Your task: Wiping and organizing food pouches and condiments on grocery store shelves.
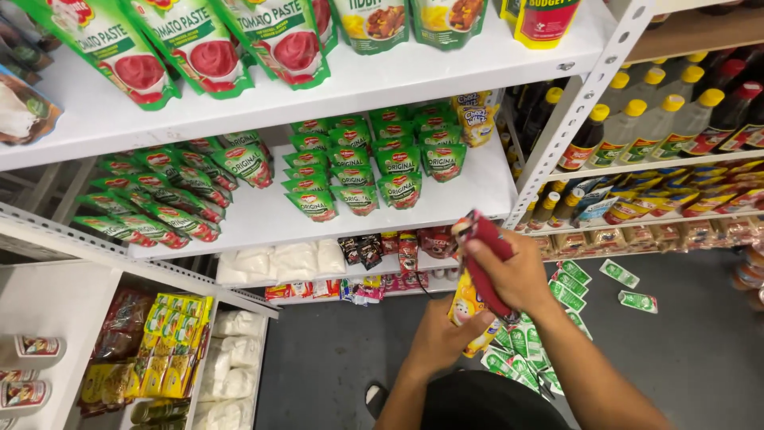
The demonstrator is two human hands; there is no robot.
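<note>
Red sachets point(487, 259) gripped in right hand point(517, 275), yellow sachet point(465, 306) pinched by left hand point(442, 334), green packets point(521, 350) on floor

- The white top shelf point(446, 68) carries large green stand-up pouches point(199, 44).
- The white middle shelf point(477, 187) bears rows of smaller green pouches point(358, 171).
- A lower shelf point(350, 275) holds white bags point(274, 261) and dark sachets point(362, 248).
- The grey floor point(684, 350) has small green sachets point(569, 287) scattered on it.

Bright, even light from overhead; glare on the glossy pouches point(199, 48) above the hands point(477, 295). Shelf edges bow at the corners. The hands blur slightly.
</note>
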